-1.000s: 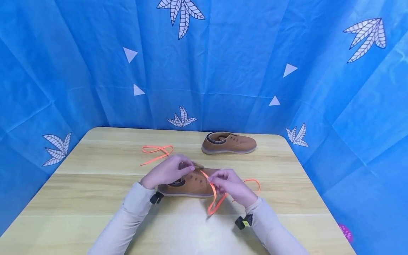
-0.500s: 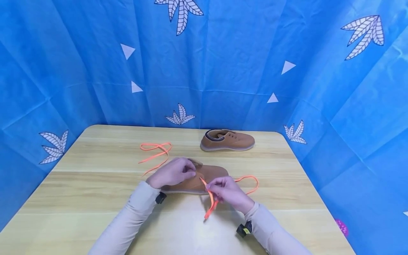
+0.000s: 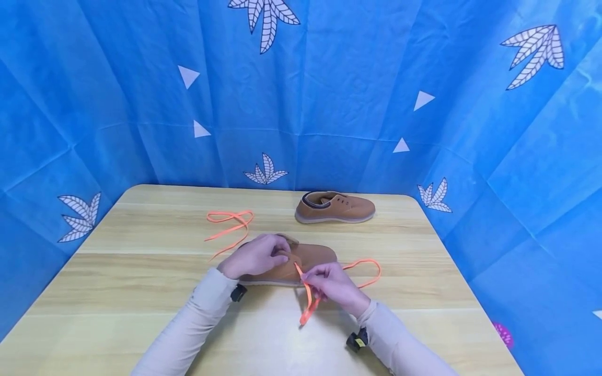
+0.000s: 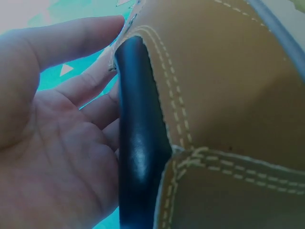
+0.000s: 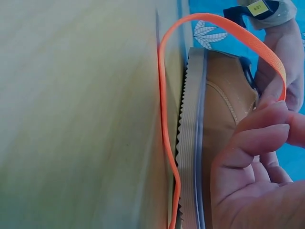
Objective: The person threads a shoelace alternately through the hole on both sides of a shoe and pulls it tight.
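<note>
A brown shoe (image 3: 320,254) lies on the table with its toe to the right. My left hand (image 3: 258,255) is at its opening, pinching the upper's edge by the eyelets between thumb and fingers. In the left wrist view the black padded collar (image 4: 140,119) runs beside the palm. My right hand (image 3: 335,286) pinches an orange shoelace (image 3: 308,297) close to the lace holes. One end of the lace reaches the shoe's upper; the slack loops down to the table, as the right wrist view shows along the sole (image 5: 190,143).
A second brown shoe (image 3: 336,209), with bare eyelets, stands at the back of the wooden table (image 3: 141,297). Another orange shoelace (image 3: 230,218) lies loosely looped at the left. A blue patterned curtain (image 3: 301,94) surrounds the table's back and sides.
My left hand has shifted slightly right along the shoe, and the eyelets visible before are now mostly covered. My right hand has moved slightly left and down, still pinching the shoelace.
</note>
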{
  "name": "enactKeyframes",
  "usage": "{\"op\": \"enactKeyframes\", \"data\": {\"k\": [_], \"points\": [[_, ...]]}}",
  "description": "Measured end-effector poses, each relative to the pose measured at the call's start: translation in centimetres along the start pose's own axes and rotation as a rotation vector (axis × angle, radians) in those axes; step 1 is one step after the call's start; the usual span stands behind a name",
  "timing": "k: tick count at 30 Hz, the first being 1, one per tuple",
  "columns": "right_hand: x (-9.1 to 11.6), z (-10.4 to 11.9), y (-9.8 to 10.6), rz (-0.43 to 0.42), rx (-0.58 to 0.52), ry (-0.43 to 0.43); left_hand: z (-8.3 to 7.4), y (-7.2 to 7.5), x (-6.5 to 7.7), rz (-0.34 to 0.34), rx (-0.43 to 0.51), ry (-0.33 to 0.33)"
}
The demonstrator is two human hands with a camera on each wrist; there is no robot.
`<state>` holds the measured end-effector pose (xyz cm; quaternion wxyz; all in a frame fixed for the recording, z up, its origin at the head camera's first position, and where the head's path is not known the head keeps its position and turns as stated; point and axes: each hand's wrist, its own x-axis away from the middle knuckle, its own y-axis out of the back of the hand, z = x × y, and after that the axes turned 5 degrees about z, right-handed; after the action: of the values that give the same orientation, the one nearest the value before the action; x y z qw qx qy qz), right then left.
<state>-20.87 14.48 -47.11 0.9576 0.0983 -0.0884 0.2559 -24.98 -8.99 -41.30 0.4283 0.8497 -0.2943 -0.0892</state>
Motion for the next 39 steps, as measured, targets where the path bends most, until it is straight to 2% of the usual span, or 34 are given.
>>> {"op": "enactKeyframes", "data": {"k": [6,16,22,26,29,33,39], "points": [[-0.2,0.1,-0.5,-0.012,-0.031,0.003,0.1,-0.2,-0.1,0.02,-0.003,0.006],[-0.7,0.2,-1.5,-0.07,-0.039,-0.006,0.0,-0.7,-0.4,0.042,0.058,0.029],[-0.8,0.3,-1.7,-0.073,-0.022,-0.01,0.1,-0.9,-0.6,0.052,0.097,0.054],[-0.8,0.4,-1.7,-0.074,-0.004,-0.011,0.4,-0.9,-0.8,0.072,0.148,0.041],[-0.9,0.5,-1.7,-0.063,0.007,-0.006,0.6,-0.8,-1.0,0.081,0.192,0.059],[-1.0,0.6,-1.6,-0.042,0.022,0.009,0.7,-0.9,-1.1,0.069,0.248,0.094],[-1.0,0.6,-1.5,-0.008,0.056,0.025,0.7,-1.2,-1.2,0.05,0.311,0.097]]}}
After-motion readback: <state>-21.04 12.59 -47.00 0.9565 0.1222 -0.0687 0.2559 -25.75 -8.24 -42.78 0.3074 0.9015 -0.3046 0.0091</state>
